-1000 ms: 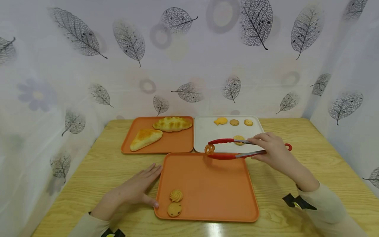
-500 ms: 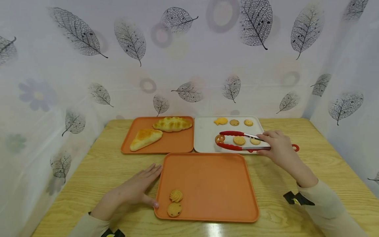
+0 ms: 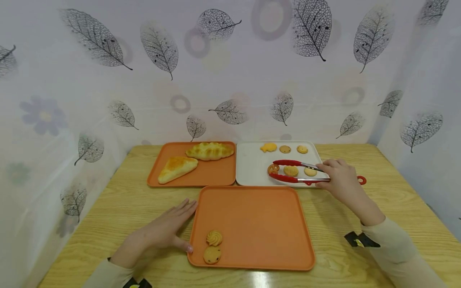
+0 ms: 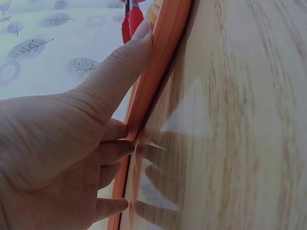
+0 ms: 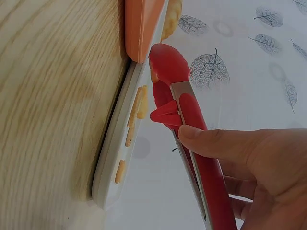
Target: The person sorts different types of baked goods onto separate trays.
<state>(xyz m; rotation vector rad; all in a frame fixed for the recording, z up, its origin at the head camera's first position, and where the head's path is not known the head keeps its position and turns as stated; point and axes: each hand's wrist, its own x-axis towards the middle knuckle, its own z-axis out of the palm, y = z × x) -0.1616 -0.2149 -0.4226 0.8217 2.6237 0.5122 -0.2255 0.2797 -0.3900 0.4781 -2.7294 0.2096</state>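
Observation:
My right hand (image 3: 340,178) grips red-and-steel tongs (image 3: 288,179) over the white tray (image 3: 248,158). A pretzel (image 3: 273,169) is between the red tips; whether it touches the tray I cannot tell. A round cookie (image 3: 291,171) and a pale biscuit (image 3: 310,171) show between the tong arms. In the right wrist view the thumb presses the tongs (image 5: 204,158). My left hand (image 3: 167,228) rests with straight fingers at the left edge of the near orange tray (image 3: 259,224). Its thumb touches that tray's rim, seen in the left wrist view (image 4: 165,43).
The near tray bears a swirl cookie (image 3: 214,238) and a round cookie (image 3: 212,255) at its left. Another orange tray (image 3: 223,172) at the back left holds a triangular bread (image 3: 177,169) and a braided bread (image 3: 210,151). Three cookies, one a fish-shaped cookie (image 3: 268,147), lie along the white tray's back.
My right hand has carried the tongs and pretzel rightward and back, from the near tray's far edge to over the white tray, beside the other cookies. The left hand has stayed in place.

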